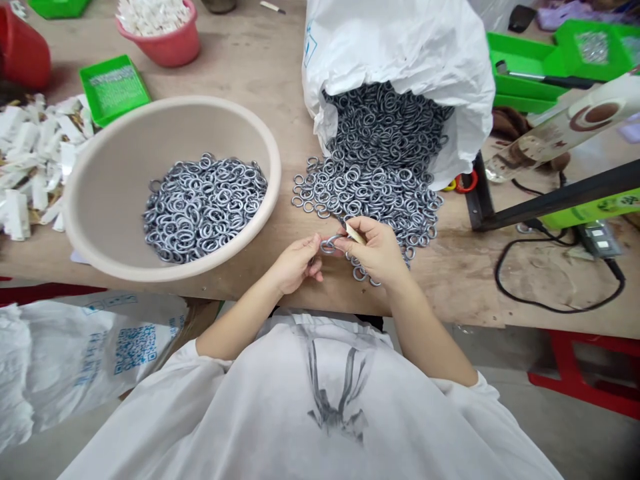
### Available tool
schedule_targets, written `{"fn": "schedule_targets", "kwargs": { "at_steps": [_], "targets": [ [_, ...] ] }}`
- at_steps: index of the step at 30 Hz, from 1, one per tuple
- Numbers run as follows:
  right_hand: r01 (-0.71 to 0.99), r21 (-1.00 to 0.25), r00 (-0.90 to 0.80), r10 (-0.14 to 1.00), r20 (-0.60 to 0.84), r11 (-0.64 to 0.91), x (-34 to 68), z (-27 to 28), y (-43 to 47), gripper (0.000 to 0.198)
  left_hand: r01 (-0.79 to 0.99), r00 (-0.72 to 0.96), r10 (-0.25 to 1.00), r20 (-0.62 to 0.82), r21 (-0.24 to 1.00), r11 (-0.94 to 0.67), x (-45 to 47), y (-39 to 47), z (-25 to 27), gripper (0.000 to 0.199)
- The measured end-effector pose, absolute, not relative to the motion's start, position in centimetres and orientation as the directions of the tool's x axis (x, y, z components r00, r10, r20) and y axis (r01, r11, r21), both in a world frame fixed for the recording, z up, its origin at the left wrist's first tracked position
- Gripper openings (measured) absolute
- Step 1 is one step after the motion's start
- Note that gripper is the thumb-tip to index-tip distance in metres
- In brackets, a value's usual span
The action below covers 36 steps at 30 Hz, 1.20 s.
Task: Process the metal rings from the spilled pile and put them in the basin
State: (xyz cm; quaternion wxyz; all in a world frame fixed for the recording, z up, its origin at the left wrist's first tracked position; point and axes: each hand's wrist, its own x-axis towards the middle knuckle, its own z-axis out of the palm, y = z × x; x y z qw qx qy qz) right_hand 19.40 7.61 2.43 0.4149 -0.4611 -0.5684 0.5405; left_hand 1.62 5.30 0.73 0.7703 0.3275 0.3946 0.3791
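Near the middle of the surface's near edge, the left hand (300,263) is closed, thumb and fingertips pinching small grey rings (329,245); the right hand (377,253) is closed too, gripping a slim cream piece (355,233), its fingertips meeting the other side of those rings; how many rings sit between the fingers cannot be made out, and the right fingers hide part of the cream piece.

A ring heap (370,190) spreads from the mouth of a white sack (400,40) toward the near edge of the wooden surface (260,77), a few strays lying just beside the right hand; the sack's mouth shades the rings deeper in, and its top is cut off.

Toward the left, a beige basin (110,153) holds more rings, its rim close to the near edge; a strip of wood shows between basin and heap, and a wider stretch lies right of the heap, as far as a looped black cable (505,283); a dark metal frame (560,193) runs off past the right edge.
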Motion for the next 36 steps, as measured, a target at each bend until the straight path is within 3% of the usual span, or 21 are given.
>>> {"fn": "schedule_targets", "kwargs": {
  "at_steps": [3,7,12,15,20,27,32,36],
  "targets": [
    [0.042,-0.999,-0.19,0.982,0.011,0.019,19.6,2.3,7.3,0.026,-0.374,0.5,0.797,-0.339,0.745,0.552,1.8,4.9,1.7,0.059],
    [0.133,-0.982,-0.188,0.976,0.108,0.134,20.0,2.2,7.1,0.022,-0.406,0.481,0.819,-0.312,0.749,0.524,1.9,4.7,2.5,0.057],
    [0.145,-0.939,-0.286,0.921,0.263,0.313,20.3,2.3,7.1,0.017,-0.393,0.548,0.738,-0.393,0.658,0.642,1.9,4.7,2.7,0.043],
    [0.132,-0.944,-0.296,0.921,0.254,0.303,20.2,2.1,7.0,0.022,-0.417,0.494,0.778,-0.388,0.679,0.604,2.1,4.5,2.7,0.043],
    [0.204,-0.962,-0.149,0.977,0.152,0.181,19.8,2.2,6.2,0.038,-0.424,0.373,0.873,-0.314,0.78,0.461,2.4,4.2,2.7,0.044],
    [0.467,-0.75,-0.327,0.879,0.347,0.469,19.9,3.5,4.0,0.047,-0.463,0.323,0.894,-0.311,0.771,0.436,2.3,4.2,3.1,0.047],
    [0.501,-0.713,-0.337,0.869,0.362,0.491,19.5,3.7,3.7,0.045,-0.481,0.329,0.889,-0.317,0.754,0.447,2.4,4.2,3.4,0.048],
    [0.47,-0.763,-0.336,0.889,0.31,0.444,19.7,3.4,4.3,0.046,-0.475,0.367,0.878,-0.306,0.75,0.46,2.2,4.0,3.4,0.043]
  ]
}}
